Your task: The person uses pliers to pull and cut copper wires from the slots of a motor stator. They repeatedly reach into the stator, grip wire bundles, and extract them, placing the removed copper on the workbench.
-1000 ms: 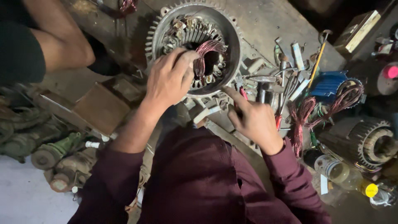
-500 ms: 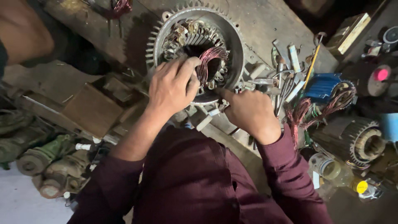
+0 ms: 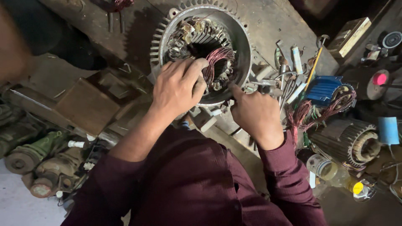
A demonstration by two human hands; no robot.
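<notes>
A round finned metal motor stator housing lies on the dirty workbench. Inside it, a bundle of reddish copper winding wire loops up from the slots. My left hand rests on the housing's near rim, fingers curled against the copper coil. My right hand sits just right of it at the rim's lower edge, index finger pointing toward the stator; whether it grips anything is hidden. Both arms wear dark maroon sleeves.
Loose tools and metal strips, a yellow-handled screwdriver, a blue finned part and tangled copper wire lie right. Another finned motor sits lower right. A wooden block and old motors lie left.
My right hand moved up and left from the tools to the stator's rim. My left hand stayed on the coil. The view shifted, and another person's arm at upper left has almost left the frame.
</notes>
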